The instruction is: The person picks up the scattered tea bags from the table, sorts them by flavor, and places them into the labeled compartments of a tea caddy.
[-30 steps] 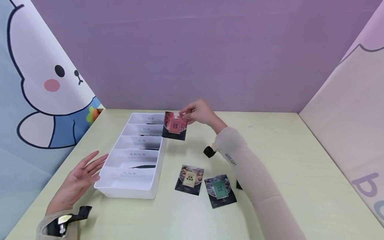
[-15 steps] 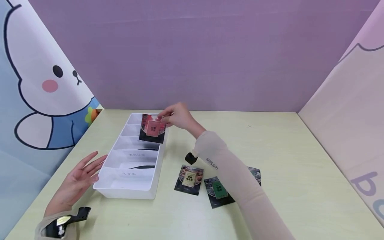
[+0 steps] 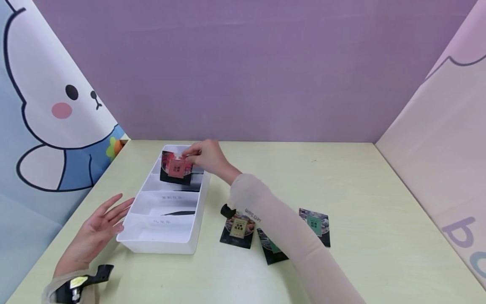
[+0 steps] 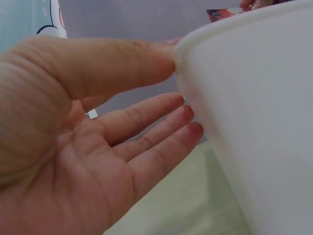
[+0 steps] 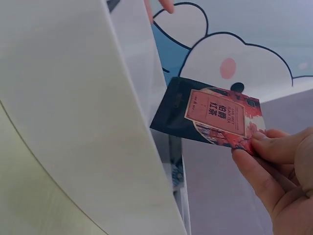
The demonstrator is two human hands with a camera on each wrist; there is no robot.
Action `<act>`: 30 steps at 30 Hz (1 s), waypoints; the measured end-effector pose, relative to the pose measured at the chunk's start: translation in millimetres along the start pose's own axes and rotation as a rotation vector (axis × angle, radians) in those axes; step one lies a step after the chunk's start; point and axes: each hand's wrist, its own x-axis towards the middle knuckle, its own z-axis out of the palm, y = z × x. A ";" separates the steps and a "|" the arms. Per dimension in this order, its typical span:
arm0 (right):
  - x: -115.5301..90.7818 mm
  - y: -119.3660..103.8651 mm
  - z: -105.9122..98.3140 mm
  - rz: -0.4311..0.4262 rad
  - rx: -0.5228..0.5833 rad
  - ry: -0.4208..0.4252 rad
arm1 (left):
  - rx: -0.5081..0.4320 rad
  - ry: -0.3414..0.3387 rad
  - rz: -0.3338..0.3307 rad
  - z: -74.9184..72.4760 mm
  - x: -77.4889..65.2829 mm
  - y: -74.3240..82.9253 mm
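A red and black tea bag packet (image 3: 176, 168), printed as black tea in the right wrist view, is pinched at its upper corner by my right hand (image 3: 211, 158). The packet hangs over the far half of a white divided box (image 3: 200, 219), in front of the upper compartments. My left hand (image 3: 96, 232) rests at the box's near left side with fingers fairly straight; in the left wrist view its thumb and fingertips touch or nearly touch the box wall (image 4: 254, 98). Handwritten labels mark the compartments, and dark packet edges show inside several of them.
On the table right of the box lie a yellow-labelled packet (image 3: 238, 230), a green-labelled packet (image 3: 270, 249) partly under my right sleeve, and another green-labelled packet (image 3: 316, 226). A purple panel (image 3: 250, 71) stands behind the table.
My right hand has carried the red packet leftward from beside the box to over its compartments. The sleeve has uncovered the rightmost green-labelled packet. My left hand has stayed in place.
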 end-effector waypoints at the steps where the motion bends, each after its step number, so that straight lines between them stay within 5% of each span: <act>1: -0.4 -0.2 2.9 -0.010 -0.019 -0.001 | -0.008 -0.001 0.001 -0.2 0.1 -0.2; 8: -6.5 1.2 19.7 -0.069 -0.081 -0.078 | 0.024 0.009 -0.005 0.9 -0.3 -2.6; 14: -11.7 1.6 26.1 -0.216 -0.190 -0.186 | 0.044 0.032 -0.031 1.0 -0.6 -0.8; 30: -26.4 -7.9 41.0 -0.417 -0.402 -0.396 | -0.031 -0.010 0.002 -0.9 -1.0 -1.6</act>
